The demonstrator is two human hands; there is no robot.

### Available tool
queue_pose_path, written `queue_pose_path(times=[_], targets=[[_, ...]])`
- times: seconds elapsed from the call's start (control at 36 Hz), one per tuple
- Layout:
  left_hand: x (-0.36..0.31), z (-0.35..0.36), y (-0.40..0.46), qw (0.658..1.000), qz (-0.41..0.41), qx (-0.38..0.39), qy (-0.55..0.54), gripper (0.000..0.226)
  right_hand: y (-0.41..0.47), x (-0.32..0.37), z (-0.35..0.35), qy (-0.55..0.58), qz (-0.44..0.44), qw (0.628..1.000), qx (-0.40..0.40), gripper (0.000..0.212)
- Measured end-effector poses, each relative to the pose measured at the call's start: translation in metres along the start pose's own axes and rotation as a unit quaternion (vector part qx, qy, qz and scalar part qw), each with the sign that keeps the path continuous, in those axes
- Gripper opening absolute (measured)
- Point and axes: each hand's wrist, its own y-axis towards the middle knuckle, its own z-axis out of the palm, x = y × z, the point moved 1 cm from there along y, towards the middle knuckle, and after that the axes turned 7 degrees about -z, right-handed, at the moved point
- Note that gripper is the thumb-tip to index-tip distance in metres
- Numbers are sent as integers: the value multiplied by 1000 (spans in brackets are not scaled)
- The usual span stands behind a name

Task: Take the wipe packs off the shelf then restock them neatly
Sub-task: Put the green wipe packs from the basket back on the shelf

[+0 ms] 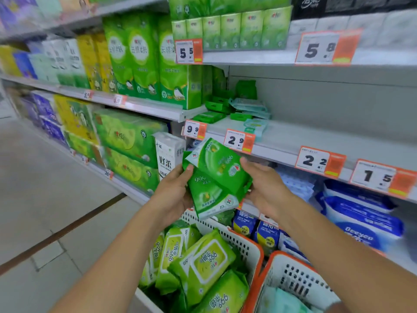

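Both hands hold a small stack of green wipe packs (216,177) in front of the shelf, above a basket. My left hand (173,193) grips the stack's left side with the thumb on top. My right hand (264,184) grips its right side. The white shelf (316,136) behind is mostly bare, with a few small green packs (209,116) and pale teal packs (252,107) at its left end. Below my arms, a white and orange basket (246,242) holds several larger lime-green wipe packs (203,260).
A second basket (295,279) at lower right holds pale teal packs. Price tags (239,141) line the shelf edge. Blue wipe packs (361,224) fill the shelf below. Green tissue bundles (140,57) stand on shelves to the left. Tiled aisle floor (45,188) lies left.
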Motion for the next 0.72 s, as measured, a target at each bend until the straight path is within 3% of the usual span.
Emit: queue_pose_path(times=[0.08, 0.14, 0.25, 0.33, 0.39, 0.44, 0.5, 0.56, 0.61, 0.64, 0.72], targets=[[2, -17, 6, 999, -10, -27, 24, 18, 8, 8, -12, 51, -2, 998, -43, 19], [4, -29, 12, 998, -20, -51, 40, 25, 14, 13, -27, 15, -17, 997, -70, 18], [7, -53, 21, 993, -39, -83, 72, 29, 30, 6, -55, -147, -59, 986, -58, 28], [10, -71, 30, 990, -58, -80, 103, 35, 36, -9, -67, -323, -97, 941, -10, 38], [14, -80, 34, 986, -60, -77, 138, 39, 38, -14, -70, -454, -148, 878, 26, 48], [17, -90, 39, 964, -35, -98, 245, 37, 45, -18, -67, -592, -216, 774, 58, 54], [24, -100, 48, 897, 15, -107, 429, 25, 50, -28, -59, -709, -236, 659, 90, 50], [37, -104, 60, 803, 26, -99, 588, 22, 52, -40, -49, -779, -221, 577, 109, 31], [51, -106, 71, 733, 7, -95, 674, 28, 50, -52, -39, -822, -175, 525, 132, 13], [57, -105, 76, 709, 3, -95, 698, 31, 50, -60, -37, -837, -147, 505, 150, 19], [67, -105, 93, 681, 9, -126, 722, 33, 49, -77, -34, -859, -111, 469, 174, 29]])
